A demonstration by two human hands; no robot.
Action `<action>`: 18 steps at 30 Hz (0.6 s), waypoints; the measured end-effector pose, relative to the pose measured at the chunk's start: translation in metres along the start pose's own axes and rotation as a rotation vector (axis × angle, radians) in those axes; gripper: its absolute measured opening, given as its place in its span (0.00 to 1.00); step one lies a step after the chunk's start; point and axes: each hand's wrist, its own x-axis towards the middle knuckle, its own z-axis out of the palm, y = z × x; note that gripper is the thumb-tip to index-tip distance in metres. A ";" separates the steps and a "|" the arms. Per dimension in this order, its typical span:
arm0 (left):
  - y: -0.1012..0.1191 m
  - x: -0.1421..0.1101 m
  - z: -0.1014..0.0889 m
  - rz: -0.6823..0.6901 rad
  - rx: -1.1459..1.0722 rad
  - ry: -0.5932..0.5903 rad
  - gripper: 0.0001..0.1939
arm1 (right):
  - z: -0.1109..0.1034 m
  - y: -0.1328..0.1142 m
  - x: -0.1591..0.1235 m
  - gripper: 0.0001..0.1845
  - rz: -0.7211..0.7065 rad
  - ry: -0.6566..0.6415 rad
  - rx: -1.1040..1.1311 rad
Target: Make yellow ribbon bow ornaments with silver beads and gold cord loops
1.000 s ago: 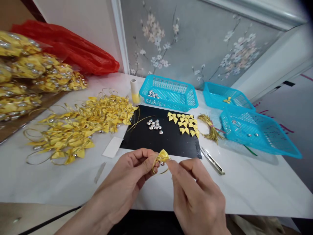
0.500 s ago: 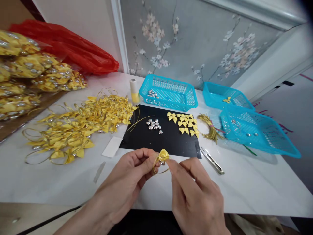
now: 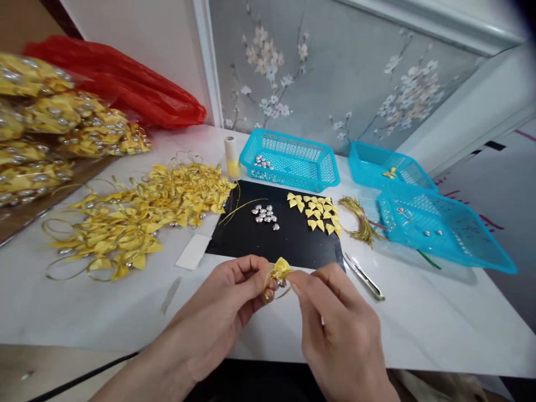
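Note:
Between my two hands, just in front of the black mat (image 3: 238, 240), is a yellow ribbon bow (image 3: 282, 267) with gold cord around it and silver bells (image 3: 281, 283) beneath. My left hand (image 3: 240, 293) pinches the bow's left side and the gold cord, part of which loops below the fingers. My right hand (image 3: 335, 312) is closed at the bow's right side, thumb and forefinger pressed together on what looks like the cord; the fingertips partly hide it. On the mat lie several loose silver bells (image 3: 264, 213) and rows of yellow bows (image 3: 316, 209).
A heap of corded bows (image 3: 167, 201) covers the table's left, with filled plastic bags (image 3: 54, 117) behind. Blue baskets (image 3: 293, 159) stand at the back and right. A bundle of gold cord (image 3: 360, 220), small snips (image 3: 365, 277) and a thread spool (image 3: 231, 156) lie around the mat.
My right hand has shifted slightly right, its thumb now extended against the forefinger. The bow stays in my left hand, and more of the silver bells shows below it.

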 end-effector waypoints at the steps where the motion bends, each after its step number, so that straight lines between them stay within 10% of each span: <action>1: 0.000 0.000 0.000 -0.013 -0.018 -0.005 0.08 | -0.001 0.001 0.002 0.15 0.018 -0.011 0.040; 18: 0.002 -0.003 0.000 -0.061 -0.017 0.003 0.06 | 0.001 0.003 0.002 0.14 0.020 -0.039 0.086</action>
